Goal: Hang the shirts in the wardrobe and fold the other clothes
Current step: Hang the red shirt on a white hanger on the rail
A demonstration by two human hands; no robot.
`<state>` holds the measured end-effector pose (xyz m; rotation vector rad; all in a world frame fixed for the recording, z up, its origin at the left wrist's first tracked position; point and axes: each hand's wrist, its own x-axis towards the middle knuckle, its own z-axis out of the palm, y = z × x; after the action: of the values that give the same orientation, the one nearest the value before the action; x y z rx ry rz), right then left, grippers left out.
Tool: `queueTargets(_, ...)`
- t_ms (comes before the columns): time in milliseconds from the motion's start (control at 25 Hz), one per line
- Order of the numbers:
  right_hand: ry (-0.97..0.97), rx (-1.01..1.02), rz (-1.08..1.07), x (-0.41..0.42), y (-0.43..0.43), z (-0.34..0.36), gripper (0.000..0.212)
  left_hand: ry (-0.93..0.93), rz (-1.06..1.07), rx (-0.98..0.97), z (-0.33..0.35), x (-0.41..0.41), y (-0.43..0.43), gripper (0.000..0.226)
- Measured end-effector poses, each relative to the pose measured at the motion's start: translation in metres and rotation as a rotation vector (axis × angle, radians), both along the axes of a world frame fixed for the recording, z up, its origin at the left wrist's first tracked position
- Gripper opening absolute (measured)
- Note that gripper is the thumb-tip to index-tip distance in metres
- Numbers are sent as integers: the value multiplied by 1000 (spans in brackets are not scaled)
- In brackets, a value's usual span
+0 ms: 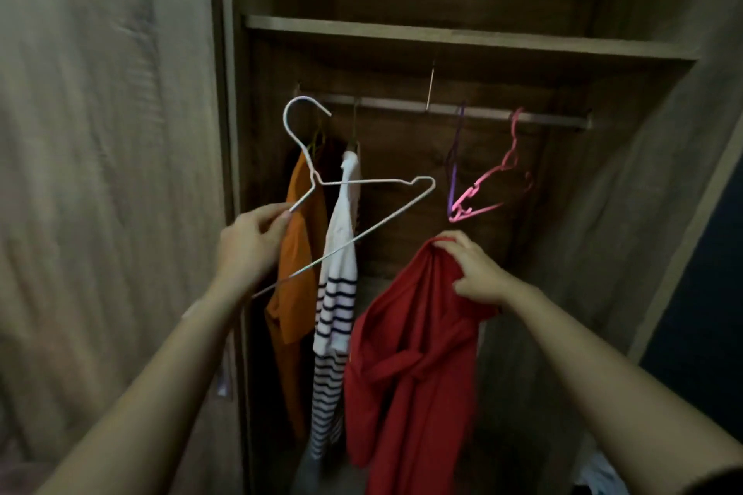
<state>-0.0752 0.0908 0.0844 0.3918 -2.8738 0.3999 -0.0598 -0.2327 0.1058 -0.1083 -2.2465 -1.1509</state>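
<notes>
Left hand: fingers curled, thumb and fingertips pinching one shoulder end of a white wire hanger. The hanger is held up and tilted. Its hook reaches toward the left end of the wardrobe rail; whether hook and rail touch cannot be told. Nothing hangs on it.

Right hand: fingers curled over a bunched top edge of a red shirt, gripping it. The shirt hangs down from that grip in loose folds in front of the open wardrobe, to the right of the wire hanger and apart from it. It is on no hanger.

On the rail, left side: an orange shirt and, just beside it on the right, a white shirt with dark stripes. Both hang straight down, and the wire hanger crosses in front of them.

On the rail, right side: a purple hanger and a pink hanger, both bare, close together and turned at an angle.

A wooden shelf runs above the rail. A wardrobe door fills the left of the view. The light is dim, and the bottom of the wardrobe is too dark to read.
</notes>
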Motion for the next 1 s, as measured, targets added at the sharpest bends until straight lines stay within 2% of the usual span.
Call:
queueTargets(160, -34, -89, -51, 5, -16, 3, 75, 41, -128, -76, -14, 56, -63, 19)
queueTargets(280, -13, -124, -41, 13, -21, 5, 72, 59, -199, -179, -19, 76, -76, 37)
queueTargets(440, 6, -69, 43, 31, -41, 17, 75, 115, -279, -280, -19, 82, -51, 49)
queueTargets(520, 15, -44, 145, 44, -62, 29, 78, 123, -329, -293, -30, 75, -29, 27)
queueTargets(600, 25, -88, 250, 56, -83, 43, 78, 115, -348, -278, -43, 65, -6, 23)
queueTargets(680, 79, -84, 329, 66, -95, 53, 69, 161, -373, -161, -51, 62, 12, 21)
queueTargets(800, 443, 235, 267, 72, -93, 55, 41, 282, -359, 83, -46, 60, 24, 18)
queueTargets(840, 545, 319, 244, 72, -90, 55, 43, 349, -308, 64, -43, 61, 28, 18)
queueTargets(880, 590, 346, 238, 71, -88, 56, 45, 419, -188, -42, -43, 61, 32, 20)
queueTargets(960, 617, 329, 227, 69, -90, 59, 44, 481, 148, -255, -57, 56, 40, 28)
queueTargets(1000, 615, 316, 214, 66, -90, 60, 40, 488, 206, -294, -69, 59, 47, 30)
